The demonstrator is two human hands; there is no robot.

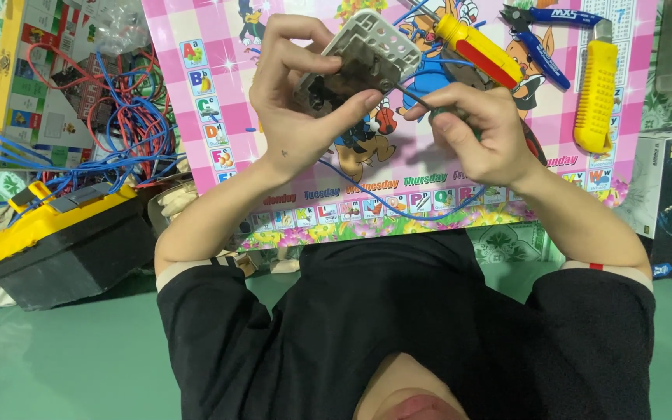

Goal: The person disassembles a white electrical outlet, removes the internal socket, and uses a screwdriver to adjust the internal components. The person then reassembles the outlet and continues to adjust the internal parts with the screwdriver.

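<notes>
- black-sleeved arms and the person's chin fill the bottom of the view, nearest the lens; beyond them both hands work above a pink checked children's mat [196, 140].
- left hand [293, 105] is wrapped around a grey plastic socket housing [367, 54], thumb on its near edge and fingers curled over the far side, holding it tilted above the mat.
- right hand [480, 128] is closed tight on a thin dark tool [414, 97], probably a small screwdriver, whose tip points into the housing's underside.
- judging from this, the work is midway: the housing looks open and partly wired, with a blue wire [398, 206] trailing from it across the mat, and nothing looks closed up yet.
- a yellow-and-red screwdriver [480, 50], blue-handled cutters [542, 39] and a yellow utility knife [596, 93] lie unused on the mat beyond the hands.
- a tangle of red and blue wires [110, 117] and a yellow-and-black toolbox [56, 233] sit to the left.
- the housing's inside is mostly hidden by the left fingers; i cannot tell which screw or terminal the tip meets.
- the tool's handle is buried in the right fist, so its kind stays uncertain.
</notes>
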